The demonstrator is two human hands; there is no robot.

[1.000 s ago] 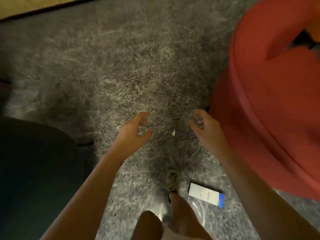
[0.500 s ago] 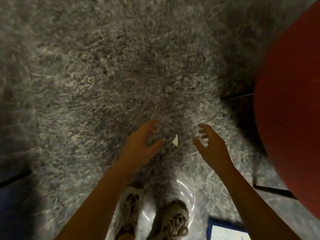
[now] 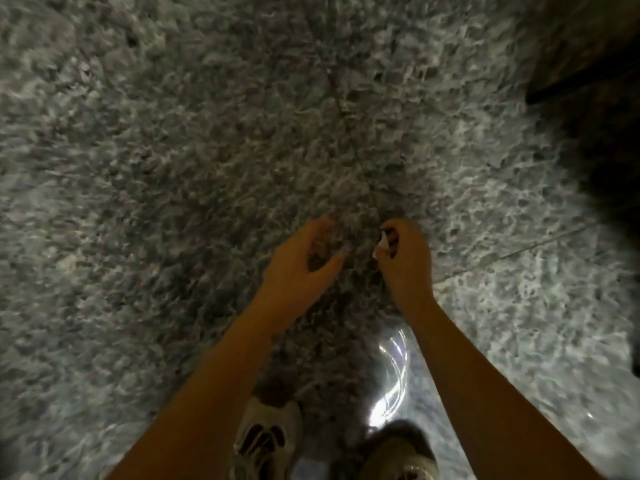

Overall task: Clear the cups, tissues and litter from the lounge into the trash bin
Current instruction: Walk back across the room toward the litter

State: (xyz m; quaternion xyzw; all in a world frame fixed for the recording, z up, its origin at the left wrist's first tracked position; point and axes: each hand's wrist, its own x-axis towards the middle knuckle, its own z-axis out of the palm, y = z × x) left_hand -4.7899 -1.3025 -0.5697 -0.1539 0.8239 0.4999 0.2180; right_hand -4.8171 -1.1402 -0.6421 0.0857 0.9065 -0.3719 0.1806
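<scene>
Standing on the grey shag rug [image 3: 166, 174], the shoes [image 3: 266, 441] have what may be a clear plastic cup [image 3: 393, 368] just beyond them, its contents unclear. Farther out, the right hand [image 3: 410, 268] has its grip pinching a white paper scrap [image 3: 382, 242] above the rug. Beside it, the grip of the left hand [image 3: 299, 271] is loosely spread.

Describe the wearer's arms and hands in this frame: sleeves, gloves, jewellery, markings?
The left forearm and right forearm are bare to the frame's lower edge, no sleeves in view. The ungloved left hand and ungloved right hand show no watch, ring, bracelet or marking; blur could hide small details.
</scene>
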